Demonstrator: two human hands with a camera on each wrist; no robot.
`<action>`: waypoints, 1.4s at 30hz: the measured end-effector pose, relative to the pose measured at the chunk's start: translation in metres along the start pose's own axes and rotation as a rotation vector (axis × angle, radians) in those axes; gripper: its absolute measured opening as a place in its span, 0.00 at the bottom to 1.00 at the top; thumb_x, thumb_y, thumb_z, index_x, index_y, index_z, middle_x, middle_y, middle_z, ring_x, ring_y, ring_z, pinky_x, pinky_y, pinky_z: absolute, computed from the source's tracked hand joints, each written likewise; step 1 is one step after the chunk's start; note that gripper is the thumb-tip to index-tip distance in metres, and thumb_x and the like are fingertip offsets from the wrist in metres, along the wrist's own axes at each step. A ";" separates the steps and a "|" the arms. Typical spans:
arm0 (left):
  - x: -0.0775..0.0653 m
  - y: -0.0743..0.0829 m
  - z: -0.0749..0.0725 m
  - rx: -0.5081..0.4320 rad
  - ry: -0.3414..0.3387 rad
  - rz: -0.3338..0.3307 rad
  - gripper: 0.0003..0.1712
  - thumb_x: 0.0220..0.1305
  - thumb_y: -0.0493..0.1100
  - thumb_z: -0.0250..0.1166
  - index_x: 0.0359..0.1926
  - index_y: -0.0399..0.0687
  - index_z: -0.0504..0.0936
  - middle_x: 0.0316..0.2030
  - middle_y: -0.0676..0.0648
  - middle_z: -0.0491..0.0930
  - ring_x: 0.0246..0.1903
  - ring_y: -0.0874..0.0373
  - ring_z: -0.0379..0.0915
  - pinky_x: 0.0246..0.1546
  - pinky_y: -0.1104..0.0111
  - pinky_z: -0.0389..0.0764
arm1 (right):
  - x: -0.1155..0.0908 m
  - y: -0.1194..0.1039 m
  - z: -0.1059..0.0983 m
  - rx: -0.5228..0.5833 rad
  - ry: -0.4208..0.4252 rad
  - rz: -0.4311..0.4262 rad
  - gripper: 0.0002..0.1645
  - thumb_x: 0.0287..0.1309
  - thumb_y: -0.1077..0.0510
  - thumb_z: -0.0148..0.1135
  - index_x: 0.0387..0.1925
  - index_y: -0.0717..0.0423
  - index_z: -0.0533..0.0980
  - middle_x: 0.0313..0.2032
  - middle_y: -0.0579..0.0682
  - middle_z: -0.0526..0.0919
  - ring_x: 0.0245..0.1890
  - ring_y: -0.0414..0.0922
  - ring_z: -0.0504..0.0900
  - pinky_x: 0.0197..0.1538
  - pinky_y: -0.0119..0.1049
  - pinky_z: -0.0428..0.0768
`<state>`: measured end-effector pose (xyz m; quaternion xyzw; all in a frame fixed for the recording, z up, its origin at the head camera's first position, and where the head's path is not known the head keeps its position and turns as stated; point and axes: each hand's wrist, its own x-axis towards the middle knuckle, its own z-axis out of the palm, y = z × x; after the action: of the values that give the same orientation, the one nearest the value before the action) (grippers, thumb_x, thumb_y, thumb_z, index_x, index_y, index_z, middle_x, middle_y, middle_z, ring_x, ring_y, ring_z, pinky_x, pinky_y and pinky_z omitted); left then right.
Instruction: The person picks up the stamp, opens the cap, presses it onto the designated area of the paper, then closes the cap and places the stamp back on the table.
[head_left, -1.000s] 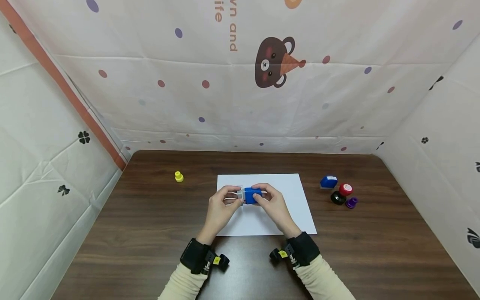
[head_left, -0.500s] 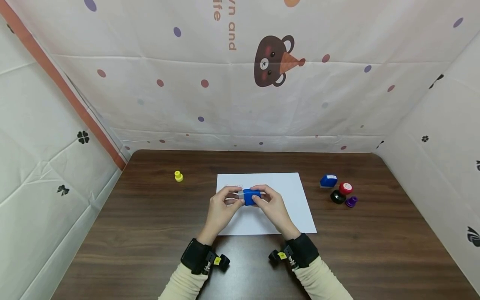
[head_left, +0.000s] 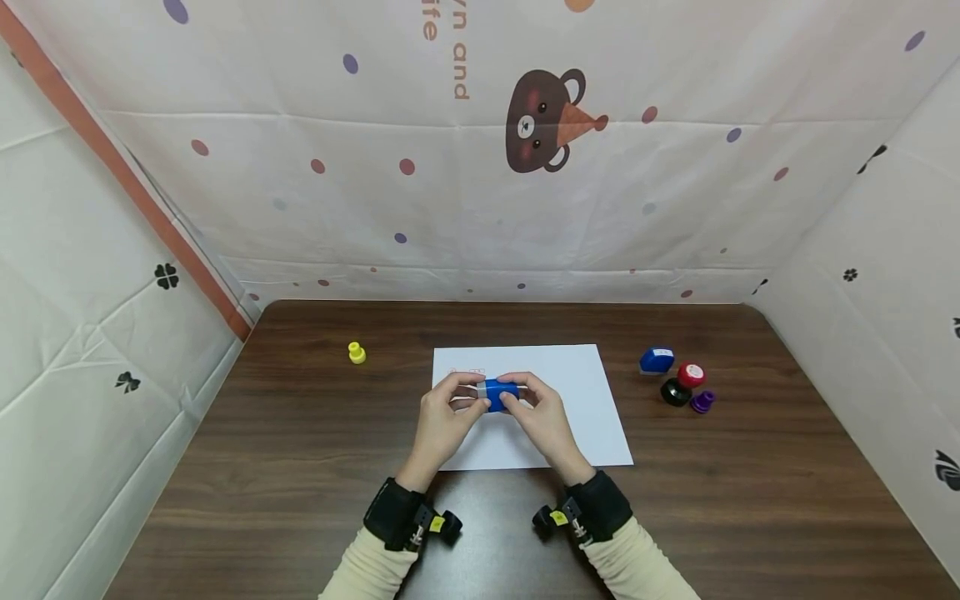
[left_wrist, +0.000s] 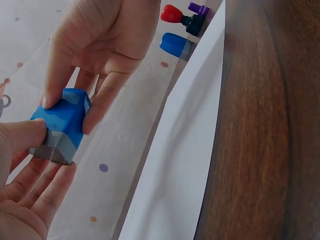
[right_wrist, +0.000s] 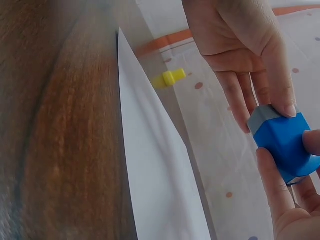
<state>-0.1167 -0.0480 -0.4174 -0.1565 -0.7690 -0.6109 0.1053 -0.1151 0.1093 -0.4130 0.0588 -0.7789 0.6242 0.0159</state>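
— What do we have on the dark wood surface [head_left: 300, 467]?

— We see a white sheet of paper [head_left: 585, 417] in the middle, and a small yellow stamp [head_left: 357, 353] alone at the far left.

— And on the right?

— We count four there, close together: a blue stamp [head_left: 656, 360] farthest, a red one [head_left: 691, 374], a black one [head_left: 675, 392] and a purple one [head_left: 702, 402] nearest. Behind, we see a dotted cloth with a bear [head_left: 551, 121].
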 end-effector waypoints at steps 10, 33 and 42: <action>0.001 -0.033 0.004 -0.003 -0.003 -0.003 0.17 0.51 0.32 0.68 0.44 0.41 0.79 0.44 0.43 0.79 0.37 0.52 0.80 0.39 0.66 0.82 | 0.004 0.017 -0.002 0.006 -0.028 0.008 0.13 0.59 0.63 0.58 0.46 0.58 0.76 0.49 0.56 0.76 0.47 0.52 0.78 0.43 0.33 0.82; 0.006 -0.026 -0.004 0.309 -0.163 0.118 0.22 0.50 0.37 0.70 0.48 0.47 0.76 0.41 0.49 0.81 0.35 0.63 0.79 0.39 0.74 0.80 | 0.007 0.028 -0.006 -0.441 -0.107 -0.412 0.24 0.49 0.66 0.66 0.50 0.56 0.74 0.42 0.52 0.81 0.39 0.43 0.82 0.35 0.23 0.80; 0.006 -0.022 -0.004 0.439 -0.188 0.154 0.27 0.49 0.39 0.72 0.51 0.46 0.73 0.36 0.48 0.83 0.33 0.62 0.79 0.36 0.73 0.81 | 0.007 0.023 -0.006 -0.484 -0.121 -0.484 0.24 0.50 0.65 0.66 0.50 0.55 0.73 0.44 0.50 0.78 0.43 0.42 0.80 0.40 0.24 0.80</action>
<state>-0.1300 -0.0554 -0.4345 -0.2442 -0.8753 -0.4023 0.1110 -0.1247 0.1196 -0.4329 0.2730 -0.8675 0.3947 0.1309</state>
